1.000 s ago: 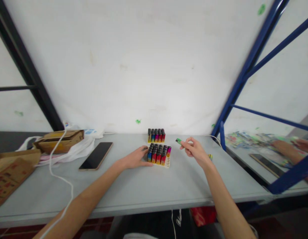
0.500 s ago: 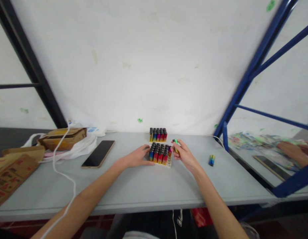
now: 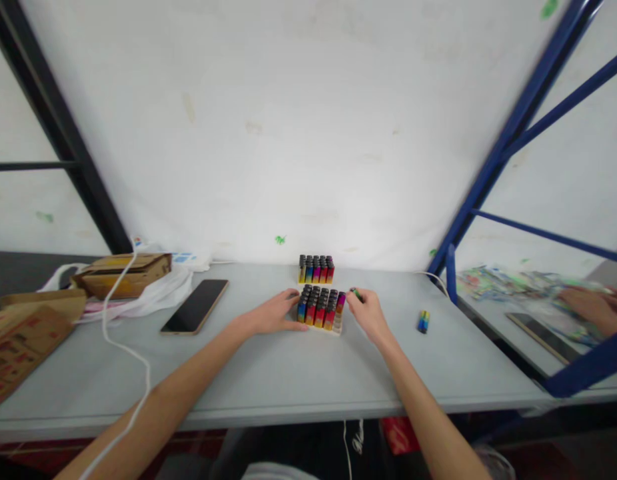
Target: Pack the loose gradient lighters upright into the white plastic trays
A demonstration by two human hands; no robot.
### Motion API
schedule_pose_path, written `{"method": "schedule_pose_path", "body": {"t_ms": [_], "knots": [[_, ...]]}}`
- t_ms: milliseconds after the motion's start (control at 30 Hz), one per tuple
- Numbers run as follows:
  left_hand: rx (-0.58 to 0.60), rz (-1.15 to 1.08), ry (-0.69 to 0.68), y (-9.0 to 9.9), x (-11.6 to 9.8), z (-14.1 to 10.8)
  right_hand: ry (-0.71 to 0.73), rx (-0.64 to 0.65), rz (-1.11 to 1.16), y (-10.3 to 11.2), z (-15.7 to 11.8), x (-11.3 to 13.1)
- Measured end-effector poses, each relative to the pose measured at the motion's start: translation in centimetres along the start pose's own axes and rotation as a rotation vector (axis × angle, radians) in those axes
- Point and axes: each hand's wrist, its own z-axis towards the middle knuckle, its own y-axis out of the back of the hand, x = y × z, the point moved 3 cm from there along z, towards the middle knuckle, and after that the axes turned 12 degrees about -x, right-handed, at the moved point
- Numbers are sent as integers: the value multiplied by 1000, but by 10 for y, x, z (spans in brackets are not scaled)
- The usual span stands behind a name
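Upright lighters with black tops and coloured bodies stand in rows in a pale tray (image 3: 337, 328) in front of me. My left hand (image 3: 274, 315) grips the tray's left end, thumb at the front corner and fingers toward the back. Just right of the tray, my right hand (image 3: 367, 312) pinches a lighter (image 3: 356, 293); only its dark and green end shows. Pale slots are visible at the tray's right end, in front of a purple lighter (image 3: 341, 301). A second block of upright lighters (image 3: 316, 270) sits behind, nearer the wall.
A blue-yellow lighter (image 3: 423, 322) lies on the table (image 3: 288, 380) to the right. At left are a phone (image 3: 196, 307), cardboard boxes (image 3: 133, 275) and a white cable (image 3: 126, 347). Beyond the blue frame (image 3: 481, 177), another person's hands (image 3: 586, 307) are at a neighbouring table.
My right hand has turned the lighter from nearly upright to a tilted position, now mostly covered by the fingers. My left hand keeps its place at the tray.
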Motion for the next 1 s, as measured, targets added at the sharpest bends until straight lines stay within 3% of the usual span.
{"method": "schedule_pose_path", "body": {"t_ms": [167,267,367,567,767,1000], "knots": [[14,9,-2,0,0,0,-18,10,30,-1,3,-6],[21,6,2,0,-2,1,-59,123,152,-1,3,-1],[16,-9,-3,1,-4,2,-7,242,214,5,2,12],[1,-29,-7,1,-3,2,291,244,-166,34,8,33],[7,-25,-5,2,-4,2,210,404,-236,42,11,19],[-3,-23,-8,1,-3,2,259,445,-333,35,11,13]]}}
